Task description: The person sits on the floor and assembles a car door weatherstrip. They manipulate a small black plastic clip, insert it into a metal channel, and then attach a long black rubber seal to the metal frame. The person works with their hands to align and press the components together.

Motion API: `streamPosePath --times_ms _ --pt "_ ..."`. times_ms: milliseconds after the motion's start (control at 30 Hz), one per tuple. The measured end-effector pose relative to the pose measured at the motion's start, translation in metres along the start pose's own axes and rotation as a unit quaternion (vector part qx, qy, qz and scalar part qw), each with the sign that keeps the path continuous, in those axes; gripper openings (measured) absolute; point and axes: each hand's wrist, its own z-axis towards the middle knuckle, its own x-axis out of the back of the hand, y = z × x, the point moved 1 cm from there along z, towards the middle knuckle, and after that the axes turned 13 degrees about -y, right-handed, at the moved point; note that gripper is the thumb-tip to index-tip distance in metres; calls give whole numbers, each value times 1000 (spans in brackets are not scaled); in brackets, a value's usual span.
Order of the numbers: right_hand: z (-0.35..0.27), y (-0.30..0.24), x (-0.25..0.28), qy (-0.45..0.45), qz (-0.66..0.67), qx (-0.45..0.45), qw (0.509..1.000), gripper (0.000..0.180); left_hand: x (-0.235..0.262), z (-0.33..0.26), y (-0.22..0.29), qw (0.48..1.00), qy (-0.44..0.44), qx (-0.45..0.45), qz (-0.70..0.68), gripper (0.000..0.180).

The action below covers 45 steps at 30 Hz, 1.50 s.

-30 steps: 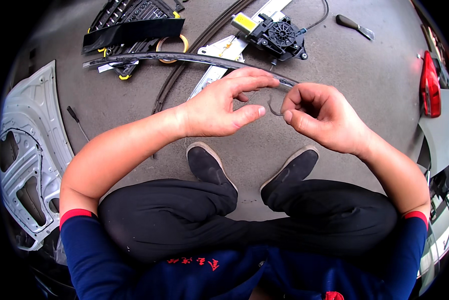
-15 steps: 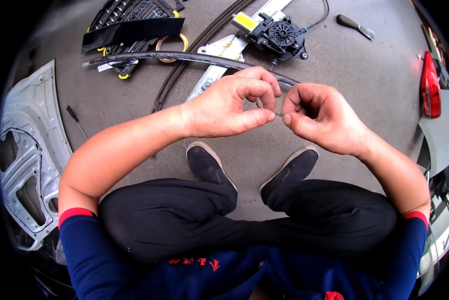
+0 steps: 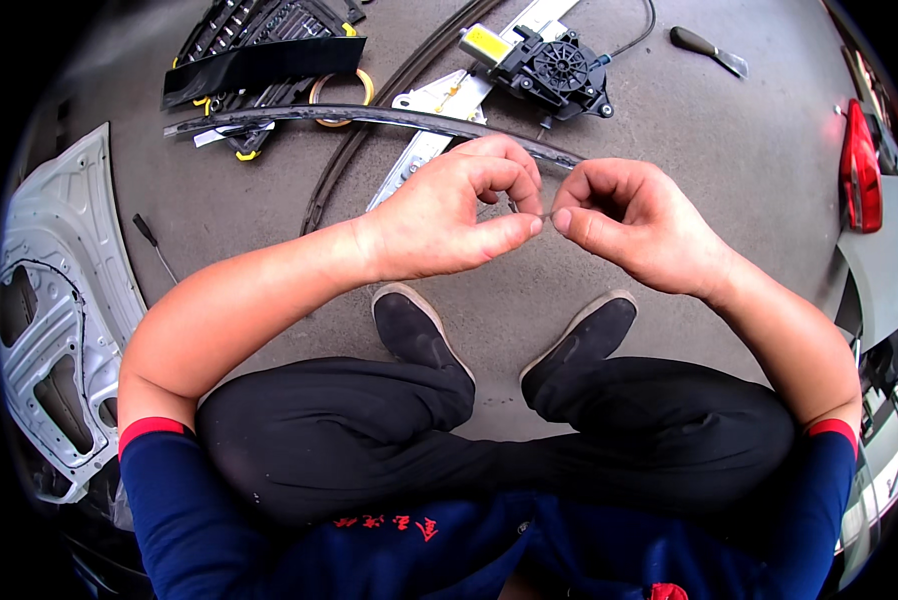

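Observation:
My left hand (image 3: 449, 215) and my right hand (image 3: 634, 225) meet in front of me, fingertips almost touching. Between thumb and forefinger of both hands I pinch a thin short piece of wire (image 3: 539, 213); most of it is hidden by the fingers. I sit cross-legged on grey ground, my dark shoes (image 3: 414, 330) below the hands. Just beyond the hands lies a long curved dark rail (image 3: 349, 115) and a silver window regulator bracket (image 3: 419, 150).
A black motor unit with a yellow part (image 3: 554, 65) lies at the top middle. A black grille panel and tape ring (image 3: 269, 60) lie top left. A grey door shell (image 3: 54, 300) sits left, a screwdriver (image 3: 154, 245) beside it. A red tail lamp (image 3: 857, 170) is at right.
The looped wire seen earlier is now drawn short between my fingertips. Both hands have closed in until thumbs and forefingers nearly touch.

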Motion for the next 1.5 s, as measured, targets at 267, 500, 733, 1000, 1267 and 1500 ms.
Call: streamPosePath --times_ms 267,500,733,1000,1267,1500 --pt "3 2 -3 -18 -3 -3 1000 15 10 -10 -1 986 -100 79 -103 38" --pt "17 -10 -14 -12 -47 -48 998 19 23 -30 -12 976 -112 110 -151 35" --pt "51 -19 -18 -17 -85 -20 996 19 44 -58 -10 956 -60 152 -244 26" --pt "61 7 -39 -11 -92 25 995 21 38 -77 -28 956 -63 133 -254 29" --pt "58 56 -40 59 -89 -1 994 22 18 -72 -67 949 -55 173 -259 22" --pt "85 53 -26 161 -189 42 968 21 51 -49 -76 978 108 178 -8 16"
